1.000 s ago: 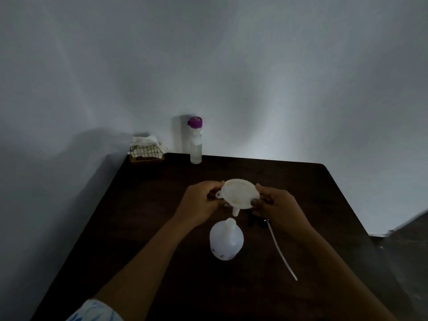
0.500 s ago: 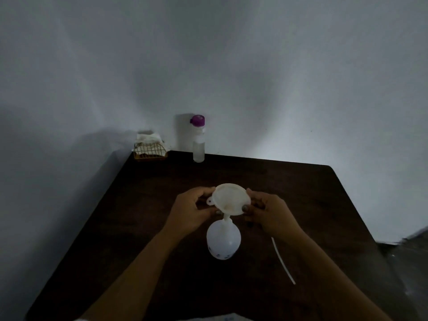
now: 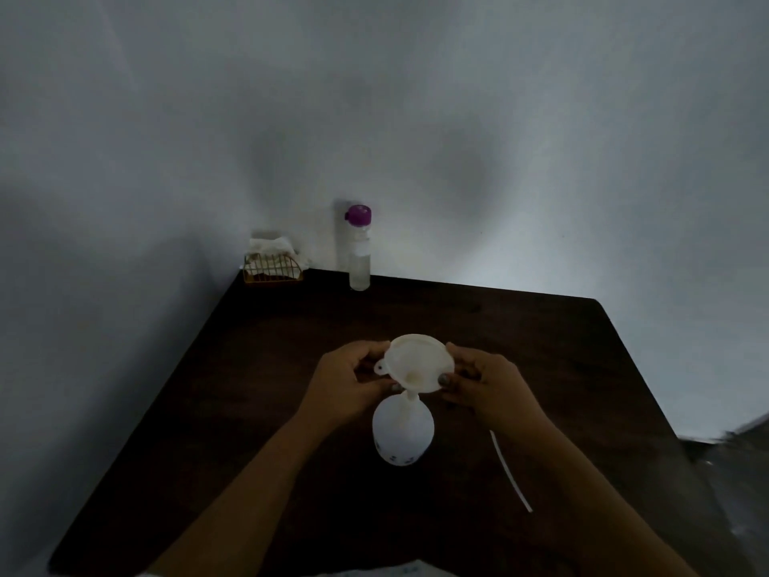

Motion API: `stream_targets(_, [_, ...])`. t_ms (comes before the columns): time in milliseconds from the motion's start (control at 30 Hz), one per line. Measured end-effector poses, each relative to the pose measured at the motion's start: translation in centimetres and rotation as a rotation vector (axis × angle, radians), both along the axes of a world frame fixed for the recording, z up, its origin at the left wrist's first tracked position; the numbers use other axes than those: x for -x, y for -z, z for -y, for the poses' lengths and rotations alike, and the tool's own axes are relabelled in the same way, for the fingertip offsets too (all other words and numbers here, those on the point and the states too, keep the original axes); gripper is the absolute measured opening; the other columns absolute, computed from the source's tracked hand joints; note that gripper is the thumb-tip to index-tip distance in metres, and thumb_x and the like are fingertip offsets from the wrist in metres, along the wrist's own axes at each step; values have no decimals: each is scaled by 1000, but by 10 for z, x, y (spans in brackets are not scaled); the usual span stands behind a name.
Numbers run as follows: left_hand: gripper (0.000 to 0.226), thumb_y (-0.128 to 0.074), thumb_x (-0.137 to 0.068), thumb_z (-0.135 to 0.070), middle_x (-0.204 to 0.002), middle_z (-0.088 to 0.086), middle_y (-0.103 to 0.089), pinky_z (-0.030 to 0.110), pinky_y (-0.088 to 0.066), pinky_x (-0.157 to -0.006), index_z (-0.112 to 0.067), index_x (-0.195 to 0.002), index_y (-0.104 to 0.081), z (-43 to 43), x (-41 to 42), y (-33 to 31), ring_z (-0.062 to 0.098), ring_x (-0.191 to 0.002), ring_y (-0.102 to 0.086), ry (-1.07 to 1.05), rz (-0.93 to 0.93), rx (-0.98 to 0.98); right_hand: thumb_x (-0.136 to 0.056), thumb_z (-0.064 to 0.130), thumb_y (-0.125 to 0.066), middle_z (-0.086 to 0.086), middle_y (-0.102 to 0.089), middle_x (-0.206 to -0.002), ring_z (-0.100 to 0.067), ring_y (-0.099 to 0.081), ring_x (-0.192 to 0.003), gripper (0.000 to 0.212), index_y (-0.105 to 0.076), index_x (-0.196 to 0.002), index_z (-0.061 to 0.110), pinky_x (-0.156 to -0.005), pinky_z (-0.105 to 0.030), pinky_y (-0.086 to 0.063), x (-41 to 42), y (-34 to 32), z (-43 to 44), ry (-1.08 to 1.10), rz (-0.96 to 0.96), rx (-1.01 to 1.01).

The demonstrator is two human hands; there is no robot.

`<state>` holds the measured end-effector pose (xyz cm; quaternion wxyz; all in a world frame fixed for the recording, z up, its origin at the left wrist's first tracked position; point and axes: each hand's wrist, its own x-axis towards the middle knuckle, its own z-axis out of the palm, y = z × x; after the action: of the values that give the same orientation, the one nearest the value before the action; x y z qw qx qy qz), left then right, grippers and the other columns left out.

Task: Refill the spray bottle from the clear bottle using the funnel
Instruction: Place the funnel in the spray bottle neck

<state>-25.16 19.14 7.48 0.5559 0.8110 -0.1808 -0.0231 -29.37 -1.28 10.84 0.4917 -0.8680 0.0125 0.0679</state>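
Note:
A white funnel point(image 3: 417, 363) stands with its stem in the neck of the white spray bottle point(image 3: 403, 434), which is upright in the middle of the dark table point(image 3: 258, 368) with its spray head off. My left hand point(image 3: 347, 383) grips the funnel's left rim by its small tab. On the other side my right hand point(image 3: 487, 387) holds the right rim. The clear bottle point(image 3: 359, 254) with a purple cap stands upright at the table's far edge by the wall, apart from both hands.
A thin white dip tube point(image 3: 509, 470) lies on the table to the right of the spray bottle, partly under my right forearm. A small wire basket point(image 3: 272, 270) with white tissue sits in the far left corner. White walls close off the back.
Both hands lowered the funnel from above the spray bottle until its stem entered the bottle's neck. The view shifted slightly.

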Motion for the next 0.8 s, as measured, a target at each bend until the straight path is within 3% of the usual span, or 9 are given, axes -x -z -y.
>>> stream_targets(200, [51,-78,-67,-13,-104,-19,-59,6,-46,-79,-30,-110,-57,-2,-1,14,-12,-99,-56,5,-16,-18,-88,13,-59,9,-62,-112,-1,-62,-90,37,-54,-124,22,-75,-17,-53,2,9,-4,-17,-20,27])
stream_targets(333, [53,-80,-66,-18,-106,-20,-60,5,-45,-78,-32,-112,-57,-4,1,24,-11,-100,-55,-8,-51,-49,-88,13,-59,22,-58,-89,7,-59,-81,38,-52,-124,23,-67,-12,-51,6,13,-9,-22,-1,65])
stream_targets(400, [52,-79,-66,-18,-106,-19,-61,9,-47,-79,-34,-110,-57,-4,3,25,-9,-101,-56,-7,-65,-27,-88,15,-59,22,-57,-88,9,-58,-80,40,-51,-125,24,-67,-11,-50,6,15,-9,-20,0,80])
stream_targets(533, [62,-80,-64,-17,-109,-18,-58,19,-51,-82,-36,-115,-51,-5,3,23,-4,-101,-57,15,-117,-31,-85,21,-62,7,-61,-117,2,-56,-93,52,-43,-134,24,-86,-23,-49,2,15,-6,-21,-49,133])
stream_targets(633, [89,-83,-59,-20,-113,-19,-51,17,-47,-78,-37,-130,-33,-12,-3,21,-2,-103,-52,103,-235,-95,-80,28,-69,3,-59,-123,-8,-58,-105,65,-38,-137,24,-90,-29,-49,-1,11,-1,-13,-95,159])
stream_targets(800, [94,-84,-59,-21,-119,-15,-49,22,-47,-85,-33,-134,-29,-24,-20,19,4,-108,-51,173,-280,-129,-78,34,-71,-5,-50,-137,-16,-51,-121,71,-36,-139,27,-91,-27,-45,-15,1,2,22,-94,147])
